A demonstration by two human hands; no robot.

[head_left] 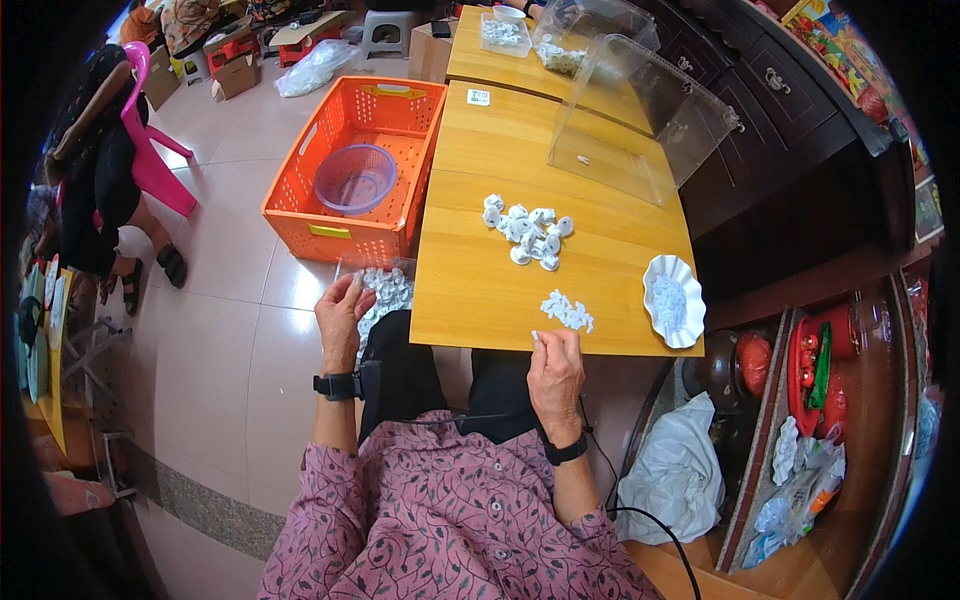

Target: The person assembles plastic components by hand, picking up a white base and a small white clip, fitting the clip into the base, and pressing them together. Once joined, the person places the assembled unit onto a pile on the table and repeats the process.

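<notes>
My left hand [342, 305] is at the table's left side, beside a clear box of white plastic parts [388, 292]. Its fingers are drawn together; whatever they hold is too small to make out. At the near table edge, my right hand [556, 375] pinches a small white plastic piece [536, 336] between thumb and finger. Just beyond it lies a loose cluster of small white pieces [567, 310]. Farther up the table is a pile of round white plastic parts [528, 231]. A white scalloped dish [655, 318] to the right holds many tiny pale-blue pieces [669, 303].
An orange crate [290, 220] with a purple-tinted round basket [356, 180] stands left of the yellow wooden table [480, 300]. A clear plastic bin [640, 130] lies tipped at the far right, near dark drawers [770, 130]. Someone sits by a pink chair [165, 180].
</notes>
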